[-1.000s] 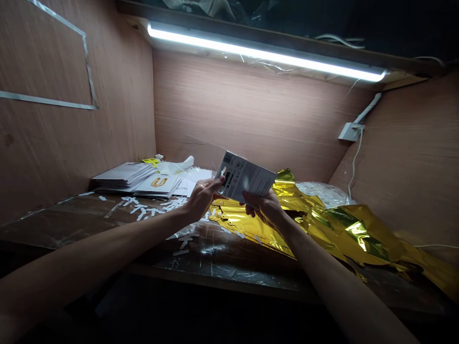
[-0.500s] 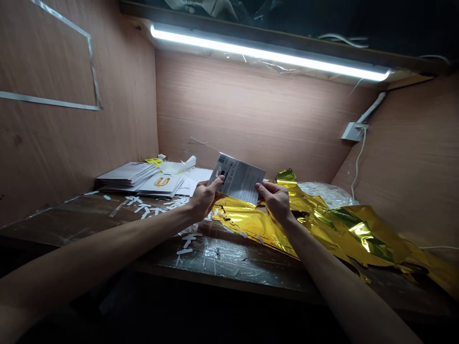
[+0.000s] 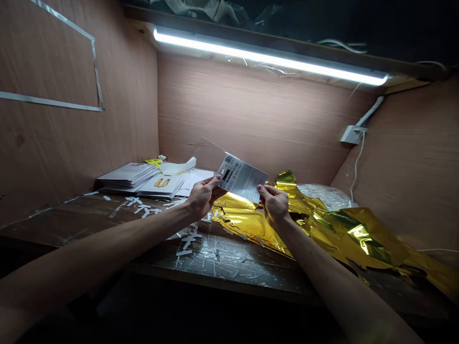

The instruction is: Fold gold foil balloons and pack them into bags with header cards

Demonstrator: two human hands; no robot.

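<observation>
Between both hands, tilted down to the right, is a printed card in a clear plastic sleeve [image 3: 242, 179]. Small text, icons and a barcode cover its visible side, and a see-through flap rises from its upper left edge. My left hand [image 3: 204, 196] pinches the left end, thumb on top. My right hand [image 3: 275, 203] grips the lower right corner between thumb and fingers. Below and behind the sleeve, crumpled gold foil sheets [image 3: 251, 224] lie on the dark worktop [image 3: 229, 267].
Left of the hands stand a stack of white cards [image 3: 125, 176] and a smaller pile [image 3: 161, 185] showing a gold U shape. White paper strips [image 3: 143, 209] litter the worktop. Clear plastic [image 3: 324, 195] lies back right, near a cable [image 3: 358, 167]. A tube light [image 3: 268, 58] hangs above.
The sleeve has shifted slightly right and its clear flap shows higher on the upper left. My left thumb has slid toward the left edge, uncovering more print. Both hands keep hold.
</observation>
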